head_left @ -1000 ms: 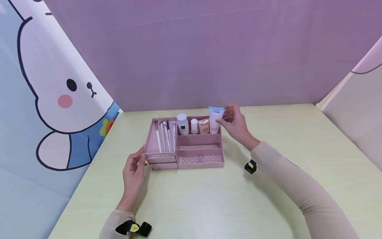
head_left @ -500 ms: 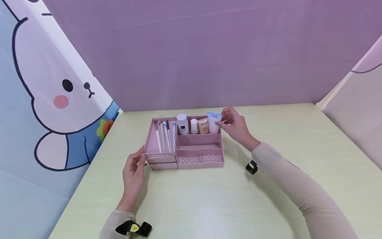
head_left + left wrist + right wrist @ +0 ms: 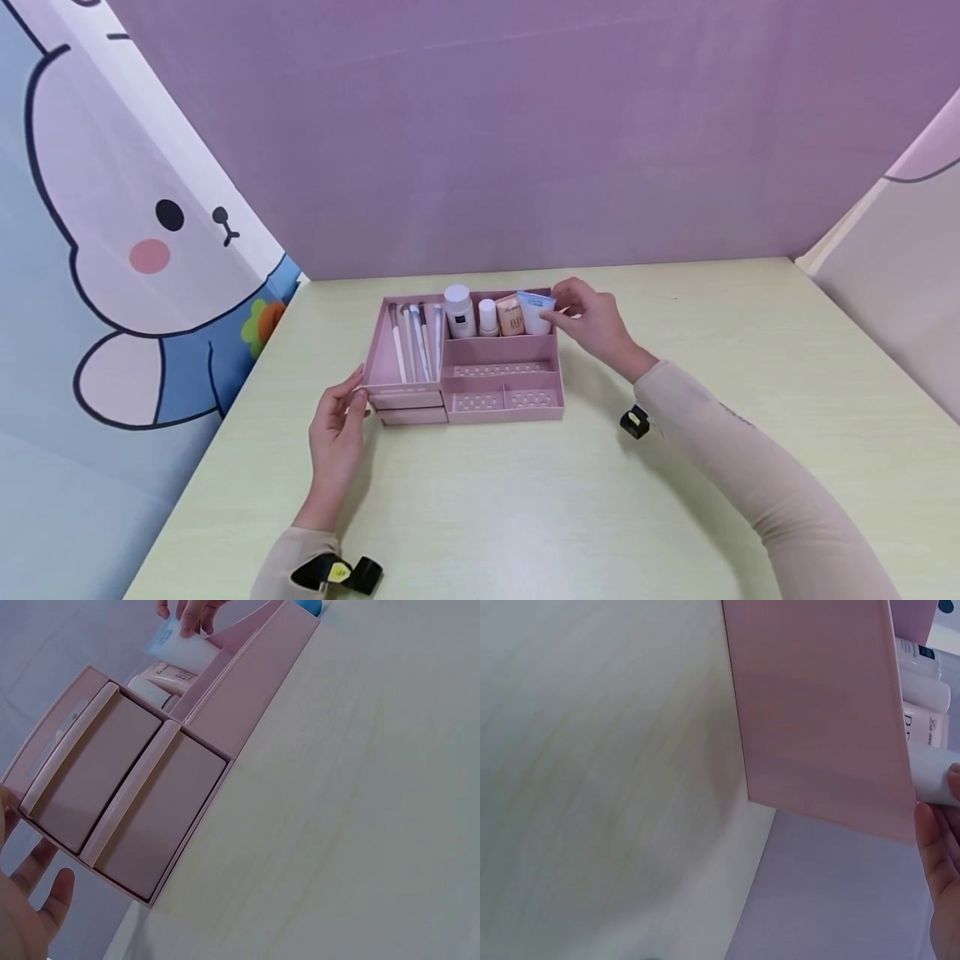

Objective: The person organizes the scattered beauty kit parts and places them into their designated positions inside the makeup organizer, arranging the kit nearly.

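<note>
A pink desktop organizer (image 3: 502,351) stands on the table. My right hand (image 3: 592,321) pinches a blue-and-white squeeze tube (image 3: 535,312) by its right edge. That tube is in the back right compartment, cap end down and leaning left, its lower part hidden by the compartment's front wall. Beside it in the same row are a BB cream tube (image 3: 511,317), a small white-capped bottle (image 3: 488,317) and a larger white bottle (image 3: 459,312). At the organizer's front left corner, my left hand (image 3: 337,429) touches the side with spread, relaxed fingers (image 3: 56,904).
Several makeup brushes (image 3: 416,342) lie in the organizer's left tray. Two closed drawers (image 3: 159,814) sit below that tray. A purple backdrop (image 3: 540,142) rises behind the table (image 3: 510,508), and a cartoon-print cloth (image 3: 97,275) hangs at the left.
The blue-and-white tube has gone down into the back right compartment and tipped left, with my right hand lowering along with it. My left hand stays where it was.
</note>
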Demonstrator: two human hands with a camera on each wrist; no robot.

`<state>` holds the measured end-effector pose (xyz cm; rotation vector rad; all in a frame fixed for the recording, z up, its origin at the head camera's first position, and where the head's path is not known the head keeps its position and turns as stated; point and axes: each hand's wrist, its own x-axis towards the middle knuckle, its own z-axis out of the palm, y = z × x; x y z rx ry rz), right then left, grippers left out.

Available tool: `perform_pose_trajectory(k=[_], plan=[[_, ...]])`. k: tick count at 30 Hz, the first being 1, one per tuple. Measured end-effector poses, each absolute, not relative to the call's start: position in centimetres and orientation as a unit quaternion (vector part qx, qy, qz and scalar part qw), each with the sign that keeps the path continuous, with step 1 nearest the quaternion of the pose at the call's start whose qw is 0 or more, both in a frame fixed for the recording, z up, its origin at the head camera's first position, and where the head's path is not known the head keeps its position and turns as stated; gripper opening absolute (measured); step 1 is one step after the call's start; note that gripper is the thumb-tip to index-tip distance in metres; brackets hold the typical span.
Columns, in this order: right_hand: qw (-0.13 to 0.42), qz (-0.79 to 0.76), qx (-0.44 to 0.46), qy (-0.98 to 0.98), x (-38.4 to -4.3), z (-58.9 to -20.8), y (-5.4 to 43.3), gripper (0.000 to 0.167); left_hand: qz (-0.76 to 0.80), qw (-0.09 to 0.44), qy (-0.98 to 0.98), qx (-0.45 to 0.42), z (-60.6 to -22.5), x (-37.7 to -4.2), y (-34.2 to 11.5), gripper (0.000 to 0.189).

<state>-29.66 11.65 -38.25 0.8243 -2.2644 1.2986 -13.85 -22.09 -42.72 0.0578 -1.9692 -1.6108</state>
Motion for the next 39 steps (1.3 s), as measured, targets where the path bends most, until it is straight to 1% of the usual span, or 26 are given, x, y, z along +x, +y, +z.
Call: perform_pose_trajectory(k=[3, 6, 17, 24, 33, 39], plan=[[0.224, 0.464, 0.303, -0.801, -29.9, -38.3, 11.9, 0.013, -0.605, 0.293, -0.74, 0.022, -42.7, -13.9, -22.1, 0.022], [0.229, 0.472, 0.302, -0.796, -30.1, -38.3, 12.1, 0.01, -0.604, 0.293, -0.741, 0.024, -42.6, -13.9, -22.1, 0.022], [0.195, 0.492, 0.276, -0.803, -29.9, -38.2, 12.1, 0.01, -0.605, 0.308, -0.734, 0.008, -42.9, -13.9, -22.2, 0.023], [0.174, 0.486, 0.275, -0.811, -29.9, -37.8, 12.4, 0.014, -0.603, 0.295, -0.741, 0.017, -42.8, -13.7, -22.1, 0.023], [0.156, 0.486, 0.263, -0.819, -29.5, -36.4, 13.3, 0.019, -0.604, 0.298, -0.739, 0.016, -42.7, -13.6, -22.1, 0.023], [0.127, 0.481, 0.233, -0.835, -29.1, -35.2, 14.4, 0.022, -0.602, 0.297, -0.741, 0.018, -42.6, -13.6, -22.0, 0.023]])
